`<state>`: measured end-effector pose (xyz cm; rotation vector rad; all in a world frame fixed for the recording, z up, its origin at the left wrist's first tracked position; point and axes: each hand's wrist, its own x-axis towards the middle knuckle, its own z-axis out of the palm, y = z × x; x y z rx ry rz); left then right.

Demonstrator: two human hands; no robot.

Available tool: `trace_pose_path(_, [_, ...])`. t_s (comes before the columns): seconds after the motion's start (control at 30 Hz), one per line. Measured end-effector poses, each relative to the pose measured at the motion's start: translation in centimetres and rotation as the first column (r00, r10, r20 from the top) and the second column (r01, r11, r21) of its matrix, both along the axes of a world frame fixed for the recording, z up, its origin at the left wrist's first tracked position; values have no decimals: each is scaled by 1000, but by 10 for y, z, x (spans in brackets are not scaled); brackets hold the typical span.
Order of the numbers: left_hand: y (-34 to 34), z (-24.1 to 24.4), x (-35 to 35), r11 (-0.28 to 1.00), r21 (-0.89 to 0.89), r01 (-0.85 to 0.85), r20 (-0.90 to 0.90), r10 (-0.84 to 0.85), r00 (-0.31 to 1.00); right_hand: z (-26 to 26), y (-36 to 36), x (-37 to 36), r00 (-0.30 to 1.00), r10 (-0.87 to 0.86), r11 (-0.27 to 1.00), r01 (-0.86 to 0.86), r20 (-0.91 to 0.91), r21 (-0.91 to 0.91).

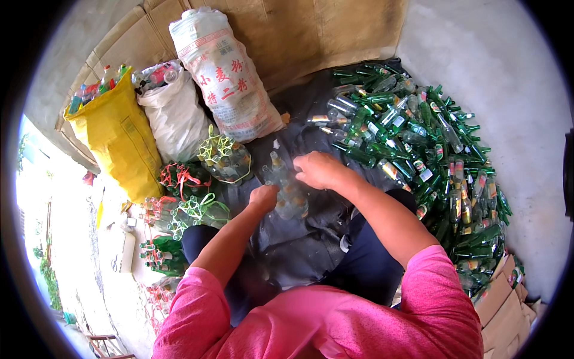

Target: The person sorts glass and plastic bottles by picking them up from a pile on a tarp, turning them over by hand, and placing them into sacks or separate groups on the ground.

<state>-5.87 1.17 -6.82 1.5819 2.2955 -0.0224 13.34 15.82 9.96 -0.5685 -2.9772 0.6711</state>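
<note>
A tight group of clear glass bottles (290,201) stands upright on the dark plastic sheet (287,242), between my legs. At its left side is my left hand (264,197), fingers curled near the bottle necks; whether it grips one is hidden. My right hand (319,169) is at the upper right of the group, its fingers bent beside the necks, and what lies within them cannot be made out. Just beyond, to the left, stands a bundle of clear bottles (231,164) tied with yellow-green plastic strapping.
A large heap of green and clear glass bottles (403,130) lies at the right. More tied bottle bundles (170,215) stand at the left. Behind them lean a yellow sack (119,139), a white sack (172,112) and a printed woven sack (228,80). Flattened cardboard (506,309) lies at lower right.
</note>
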Motion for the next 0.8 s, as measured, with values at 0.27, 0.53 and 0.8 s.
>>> trace_pose_path(0.27, [7,25,13,999,32,8,5,-9,1000,-13,3,-3,995,63,998,-61,74,-29])
trace_pose_path(0.53, [11,37,20,995,59,79,32,-81,996,-17,5,0,988,91,995,-83,127,-60])
trace_pose_path(0.8, [10,33,13,999,29,42,51,-43,998,-28,6,-2,974,149,989,-147,170,-26])
